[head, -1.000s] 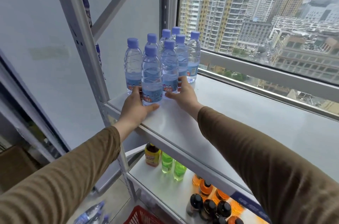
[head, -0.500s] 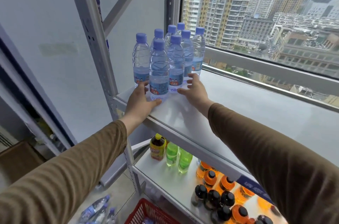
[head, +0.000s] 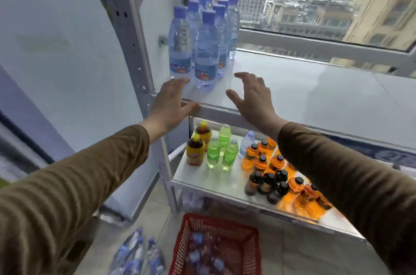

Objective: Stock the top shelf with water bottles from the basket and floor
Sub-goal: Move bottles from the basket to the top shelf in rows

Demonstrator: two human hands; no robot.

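Several clear water bottles [head: 206, 49] with blue caps stand upright in a tight cluster at the left end of the white top shelf [head: 304, 92]. My left hand [head: 171, 103] hovers open at the shelf's front edge, just below the nearest bottles and apart from them. To their right, my right hand [head: 252, 96] is open above the shelf with fingers spread and nothing in it. Down below, a red basket [head: 252, 236] on the floor holds more water bottles. Several loose water bottles [head: 139, 254] lie on the floor to its left.
The lower shelf [head: 193, 176] carries yellow-capped brown drinks, green bottles, orange bottles and dark bottles. A grey perforated upright [head: 135, 49] rises left of the cluster. A window [head: 315, 4] runs behind the shelf. A white wall is on the left.
Both hands have let go of the front bottles and drawn back toward the shelf's front edge. My head has tilted down, so the basket and floor bottles show.
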